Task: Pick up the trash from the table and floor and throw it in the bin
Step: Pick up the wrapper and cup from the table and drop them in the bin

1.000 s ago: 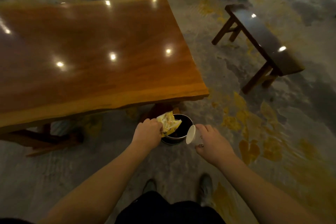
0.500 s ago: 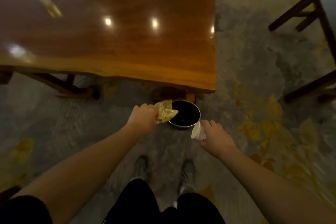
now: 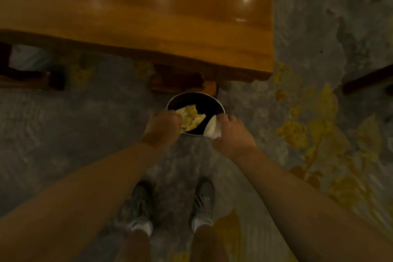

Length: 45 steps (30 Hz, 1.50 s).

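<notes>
A round bin with a dark inside and a metal rim stands on the floor just below the table's near right corner. My left hand is shut on a crumpled yellow wrapper, which hangs over the bin's opening. My right hand grips a white paper cup, tilted with its mouth toward the bin at the rim's near right side. Both hands are close together above the bin's near edge.
A glossy wooden table fills the upper part of the view, with its wooden foot behind the bin. Dark bench legs show at the right. My shoes stand on the mottled grey and yellow floor.
I have leaned in closer to the bin and look more steeply down. Both hands moved forward: the wrapper now hangs over the bin's opening and the cup reaches its rim.
</notes>
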Available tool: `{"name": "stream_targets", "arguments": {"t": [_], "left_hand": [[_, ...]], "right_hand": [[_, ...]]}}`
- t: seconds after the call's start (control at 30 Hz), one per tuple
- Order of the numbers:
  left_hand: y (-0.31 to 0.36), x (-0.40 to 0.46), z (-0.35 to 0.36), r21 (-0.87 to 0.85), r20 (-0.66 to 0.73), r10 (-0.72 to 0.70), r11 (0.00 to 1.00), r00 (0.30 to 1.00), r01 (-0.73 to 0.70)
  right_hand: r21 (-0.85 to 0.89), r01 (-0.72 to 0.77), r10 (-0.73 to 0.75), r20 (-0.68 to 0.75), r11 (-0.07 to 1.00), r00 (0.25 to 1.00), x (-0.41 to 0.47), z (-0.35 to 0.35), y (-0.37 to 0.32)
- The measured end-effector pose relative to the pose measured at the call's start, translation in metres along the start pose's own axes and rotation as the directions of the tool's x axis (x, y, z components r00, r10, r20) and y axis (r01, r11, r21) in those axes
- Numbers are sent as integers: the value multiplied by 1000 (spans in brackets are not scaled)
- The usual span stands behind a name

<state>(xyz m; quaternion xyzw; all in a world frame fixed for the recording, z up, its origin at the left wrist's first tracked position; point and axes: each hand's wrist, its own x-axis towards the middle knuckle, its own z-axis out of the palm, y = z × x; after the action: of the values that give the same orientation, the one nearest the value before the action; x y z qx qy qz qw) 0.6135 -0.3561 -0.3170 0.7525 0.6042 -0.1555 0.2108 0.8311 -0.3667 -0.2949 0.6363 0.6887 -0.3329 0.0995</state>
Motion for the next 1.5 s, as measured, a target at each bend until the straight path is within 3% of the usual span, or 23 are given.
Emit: {"name": "stream_targets", "arguments": {"t": [0.5, 0.8, 0.97, 1.17, 1.5], "left_hand": [[-2, 56, 39, -92, 8, -76, 993, 997, 76], [-38, -18, 14, -241, -116, -162, 962, 980, 131], [-71, -94, -19, -287, -15, -289, 918, 957, 273], [-129, -228, -64, -421, -108, -519, 797, 848, 434], [-247, -477, -106, -591, -207, -847, 506, 489, 627]], "right_hand": [[-38, -46, 46, 19, 998, 999, 71, 30, 8], [-163, 82, -75, 51, 983, 996, 36, 6, -43], [-242, 220, -194, 124, 945, 973, 2, -11, -110], [-332, 454, -382, 262, 827, 886, -47, -32, -236], [-408, 754, -715, 281, 514, 640, -169, -36, -483]]}}
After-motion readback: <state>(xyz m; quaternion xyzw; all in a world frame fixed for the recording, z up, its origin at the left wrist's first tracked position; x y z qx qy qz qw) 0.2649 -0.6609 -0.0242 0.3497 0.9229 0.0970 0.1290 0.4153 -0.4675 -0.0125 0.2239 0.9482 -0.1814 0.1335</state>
